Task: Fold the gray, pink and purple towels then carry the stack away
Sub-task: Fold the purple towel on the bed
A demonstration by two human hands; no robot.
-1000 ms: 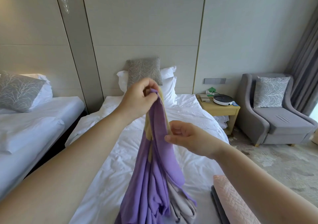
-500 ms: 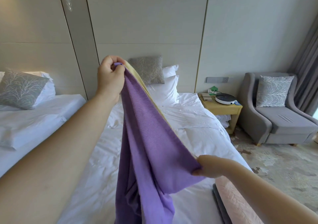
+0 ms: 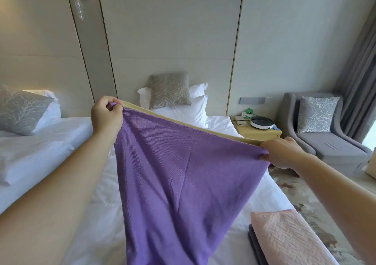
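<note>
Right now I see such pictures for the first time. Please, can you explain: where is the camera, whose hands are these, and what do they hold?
There is no machine here. The pictures come from one wide-angle camera worn on a person's head, looking forward and down, so both bare arms are that person's own. The left hand grips one top corner of the purple towel and the right hand pinches the other, so it hangs spread above the white bed. At lower right on the bed, a folded pink towel lies on a folded gray towel.
</note>
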